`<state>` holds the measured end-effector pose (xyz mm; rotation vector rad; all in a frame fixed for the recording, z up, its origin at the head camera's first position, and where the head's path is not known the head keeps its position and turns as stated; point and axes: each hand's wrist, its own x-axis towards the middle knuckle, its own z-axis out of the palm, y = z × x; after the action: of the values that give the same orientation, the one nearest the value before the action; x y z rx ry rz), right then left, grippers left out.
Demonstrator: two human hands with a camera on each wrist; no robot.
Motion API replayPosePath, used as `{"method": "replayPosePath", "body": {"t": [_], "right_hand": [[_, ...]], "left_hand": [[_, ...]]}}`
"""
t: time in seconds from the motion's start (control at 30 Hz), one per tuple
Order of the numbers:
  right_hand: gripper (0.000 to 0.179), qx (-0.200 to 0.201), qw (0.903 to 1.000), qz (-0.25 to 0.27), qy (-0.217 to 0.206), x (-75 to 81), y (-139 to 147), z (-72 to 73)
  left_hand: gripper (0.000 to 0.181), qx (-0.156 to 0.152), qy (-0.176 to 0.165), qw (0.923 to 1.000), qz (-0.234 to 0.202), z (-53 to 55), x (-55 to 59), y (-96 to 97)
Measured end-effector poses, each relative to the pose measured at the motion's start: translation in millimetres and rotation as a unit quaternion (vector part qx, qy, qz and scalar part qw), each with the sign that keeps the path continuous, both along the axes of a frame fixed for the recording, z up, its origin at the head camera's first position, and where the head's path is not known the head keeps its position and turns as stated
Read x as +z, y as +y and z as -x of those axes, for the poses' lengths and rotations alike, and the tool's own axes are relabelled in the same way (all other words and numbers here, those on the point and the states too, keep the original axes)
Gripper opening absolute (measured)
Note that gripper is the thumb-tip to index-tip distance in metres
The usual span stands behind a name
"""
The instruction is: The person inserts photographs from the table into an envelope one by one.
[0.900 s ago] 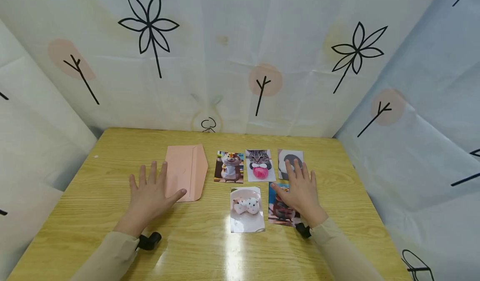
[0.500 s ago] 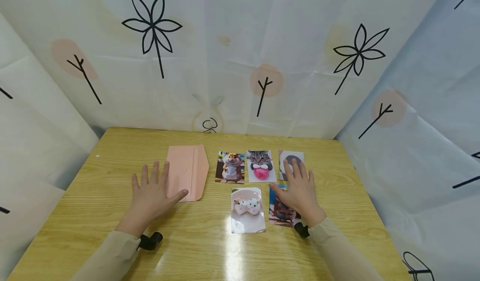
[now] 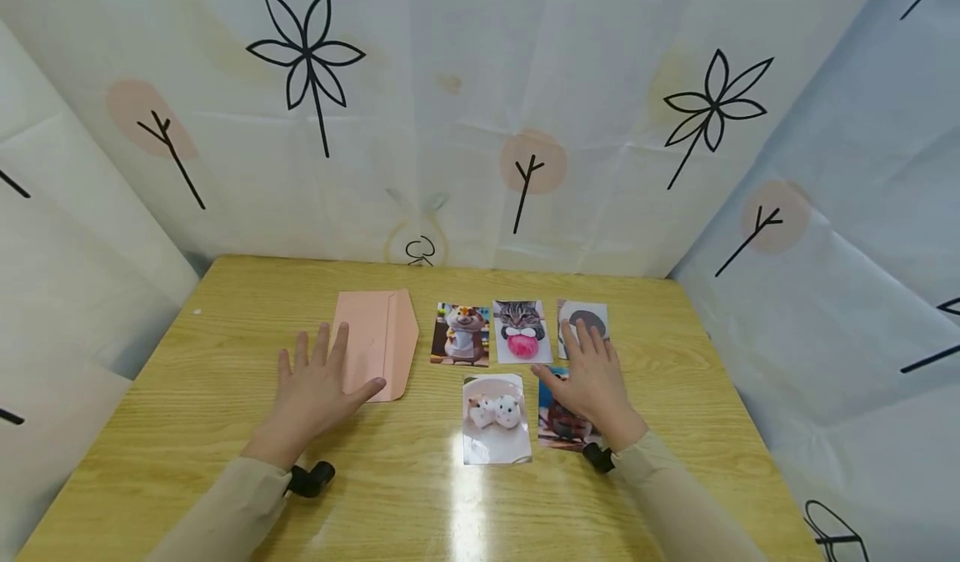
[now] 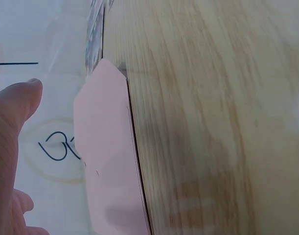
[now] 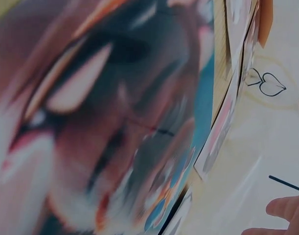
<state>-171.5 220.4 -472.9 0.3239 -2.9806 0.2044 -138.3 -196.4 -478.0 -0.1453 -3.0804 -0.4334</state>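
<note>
Wooden table (image 3: 397,495) before you: left hand (image 3: 311,397) spread, envelope (image 3: 375,333) at its one o'clock; right hand (image 3: 592,385) spread over the blue photo (image 3: 558,429), other photos (image 3: 522,334) from its eight to twelve o'clock. You look poised, nothing gripped; lifting a photo would call for pinching an edge.

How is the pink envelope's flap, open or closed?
Open: the flap of the pink envelope is spread outward, its tapered edge facing the photo cards.

We see one pink envelope (image 3: 367,333) lying flat, its flap (image 3: 402,341) spread rightward — beside it, five picture cards (image 3: 522,333) in two rows.
</note>
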Motion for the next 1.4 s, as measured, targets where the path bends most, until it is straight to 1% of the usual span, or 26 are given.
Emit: {"method": "replayPosePath", "body": {"t": [0.13,0.3,0.4,0.47,0.53,0.67,0.83,1.07,1.23,1.4], "right_hand": [[0.097,0.005,0.9984,0.050,-0.026,0.8,-8.1,-0.1],[0.101,0.003,0.9926,0.101,-0.069,1.3,-20.1,1.8],[0.101,0.002,0.9879,0.125,-0.091,2.5,-27.1,2.3],[0.101,0.004,0.9837,0.146,-0.105,3.4,-31.6,1.9],[0.102,0.007,0.9808,0.156,-0.117,3.2,-35.9,2.1],[0.098,0.018,0.9817,0.143,-0.124,-0.1,-43.6,3.5],[0.085,0.031,0.9820,0.131,-0.132,-2.3,-51.5,3.1],[0.079,0.037,0.9822,0.114,-0.145,-6.3,-53.5,4.7],[0.075,0.053,0.9856,0.089,-0.133,-11.7,-53.4,6.7],[0.072,0.068,0.9880,0.068,-0.121,-14.1,-53.7,6.7]], "left_hand": [[0.113,-0.004,-0.007,0.9999,-0.010,4.1,-2.3,5.0],[0.113,0.000,-0.011,0.9998,-0.018,7.8,-6.3,10.7],[0.114,0.016,-0.007,0.9995,-0.027,9.7,-7.7,13.8],[0.117,0.034,-0.008,0.9988,-0.034,11.3,-8.3,16.6],[0.120,0.055,-0.014,0.9978,-0.036,12.6,-8.9,19.2],[0.125,0.087,-0.021,0.9954,-0.035,15.3,-9.7,23.8],[0.129,0.108,-0.024,0.9933,-0.033,17.0,-11.5,26.8],[0.129,0.117,-0.041,0.9918,-0.030,18.4,-11.7,29.5],[0.131,0.120,-0.048,0.9912,-0.028,20.6,-13.3,28.9],[0.132,0.122,-0.045,0.9913,-0.023,23.4,-16.3,26.8]]}}
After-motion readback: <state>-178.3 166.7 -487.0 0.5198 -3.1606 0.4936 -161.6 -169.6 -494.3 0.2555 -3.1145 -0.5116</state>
